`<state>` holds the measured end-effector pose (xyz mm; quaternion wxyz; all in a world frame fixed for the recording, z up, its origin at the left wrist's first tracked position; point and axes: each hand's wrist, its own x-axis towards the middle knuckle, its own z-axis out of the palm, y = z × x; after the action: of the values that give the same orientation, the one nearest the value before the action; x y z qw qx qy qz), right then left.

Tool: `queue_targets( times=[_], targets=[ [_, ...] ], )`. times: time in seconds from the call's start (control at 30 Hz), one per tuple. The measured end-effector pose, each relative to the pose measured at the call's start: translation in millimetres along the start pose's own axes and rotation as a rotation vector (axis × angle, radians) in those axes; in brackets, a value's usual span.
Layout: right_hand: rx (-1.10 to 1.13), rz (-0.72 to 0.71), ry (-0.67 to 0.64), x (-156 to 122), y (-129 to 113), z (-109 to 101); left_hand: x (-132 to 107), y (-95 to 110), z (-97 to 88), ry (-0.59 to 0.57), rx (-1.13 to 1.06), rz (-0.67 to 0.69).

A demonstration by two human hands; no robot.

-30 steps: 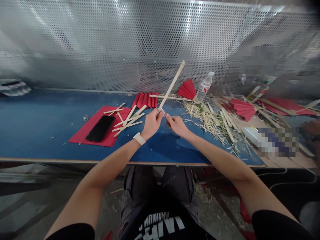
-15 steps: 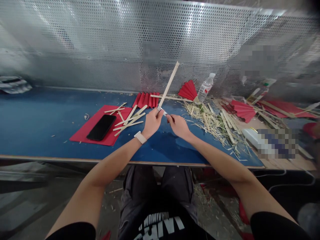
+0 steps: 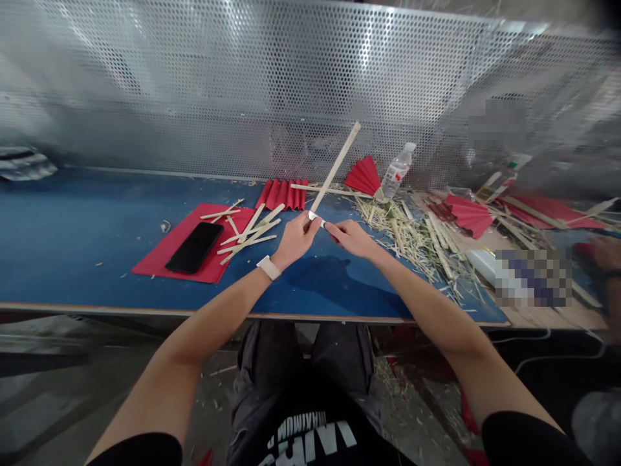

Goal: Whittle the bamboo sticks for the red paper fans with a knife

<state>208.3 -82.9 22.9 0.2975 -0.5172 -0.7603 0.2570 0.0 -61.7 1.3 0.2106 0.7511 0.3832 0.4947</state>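
My left hand [image 3: 299, 238] is closed around the lower part of a pale wooden strip [image 3: 336, 167], which slants up and to the right. Closed on a small knife [image 3: 317, 219], my right hand [image 3: 350, 237] keeps its short shiny blade against the strip by my left thumb. Most of the knife's handle is hidden in the fingers. Behind the hands lie a pleated red paper [image 3: 282, 194] and another thin strip [image 3: 332, 190] on the blue table top [image 3: 97, 239]. Several short pale sticks [image 3: 252, 234] lie left of my left hand, partly on red paper sheets [image 3: 160, 262].
A black phone [image 3: 195, 248] rests on the red sheets. To the right are a pile of shavings [image 3: 410, 236], a red paper fan [image 3: 363, 177] and a water bottle [image 3: 398, 171]. Perforated metal panelling [image 3: 218, 97] rises behind. Another person's hand [image 3: 606, 254] shows at the far right.
The strip's upper end has shifted right, and it leans a little more. Both hands have moved slightly, with the blade still at the strip. At the far right, another person's hand now shows more.
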Motion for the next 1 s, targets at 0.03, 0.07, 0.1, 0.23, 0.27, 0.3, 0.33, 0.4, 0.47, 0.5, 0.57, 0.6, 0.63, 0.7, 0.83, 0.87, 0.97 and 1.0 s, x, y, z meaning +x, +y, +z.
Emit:
queue_targets(
  times=[0.03,0.07,0.1,0.23,0.27,0.3,0.33,0.4,0.47,0.5,0.57,0.6,0.63,0.7,0.83,0.87,0.97,1.0],
  targets=[
    [0.011,0.001,-0.006,-0.4,-0.1,-1.0,-0.2,-0.1,0.3,-0.006,0.0,0.003],
    [0.025,0.005,-0.01,-0.8,-0.7,-1.7,-0.4,-0.2,0.5,-0.013,0.0,0.005],
    [0.045,0.015,-0.014,-1.4,-1.5,-2.2,-0.5,-0.3,0.4,-0.022,-0.002,0.009],
    [0.128,0.064,-0.045,-4.2,-5.6,-3.3,-1.0,-1.5,-0.5,-0.052,-0.017,0.017],
    [0.135,0.065,-0.053,-4.8,-6.3,-3.4,-1.1,-2.0,-0.7,-0.055,-0.02,0.016],
    [0.134,0.063,-0.057,-5.1,-6.7,-3.3,-1.1,-2.7,-0.8,-0.059,-0.02,0.014],
    [0.128,0.058,-0.053,-5.2,-6.8,-2.8,-0.9,-3.4,-0.7,-0.062,-0.016,0.011],
    [0.098,0.047,-0.024,-4.6,-6.3,-0.3,-0.2,-4.8,-0.4,-0.065,-0.006,-0.002],
    [0.062,0.039,0.025,-3.5,-5.3,4.6,1.0,-5.8,-0.1,-0.057,0.0,-0.015],
    [0.047,0.037,0.051,-3.1,-4.9,7.9,1.5,-6.1,0.1,-0.048,0.003,-0.018],
    [0.035,0.042,0.097,-2.4,-4.5,16.2,2.3,-6.2,0.6,-0.028,0.013,-0.027],
    [0.045,0.049,0.116,-2.3,-4.6,21.0,2.4,-6.2,1.0,-0.019,0.019,-0.035],
    [0.065,0.058,0.129,-2.3,-4.9,25.9,2.4,-6.3,1.5,-0.011,0.024,-0.047],
    [0.12,0.073,0.146,-2.5,-5.7,35.5,2.1,-6.9,2.9,0.005,0.032,-0.076],
    [0.169,0.067,0.178,-2.6,-7.1,50.1,1.6,-9.3,6.9,0.028,0.03,-0.115],
    [0.167,0.065,0.187,-2.5,-7.4,52.3,1.7,-9.8,8.0,0.03,0.018,-0.12],
    [0.164,0.073,0.204,-1.9,-8.1,55.5,2.4,-10.6,10.5,0.039,-0.018,-0.135],
    [0.167,0.077,0.203,-1.6,-8.3,55.3,2.9,-10.6,10.9,0.044,-0.022,-0.136]
  ],
)
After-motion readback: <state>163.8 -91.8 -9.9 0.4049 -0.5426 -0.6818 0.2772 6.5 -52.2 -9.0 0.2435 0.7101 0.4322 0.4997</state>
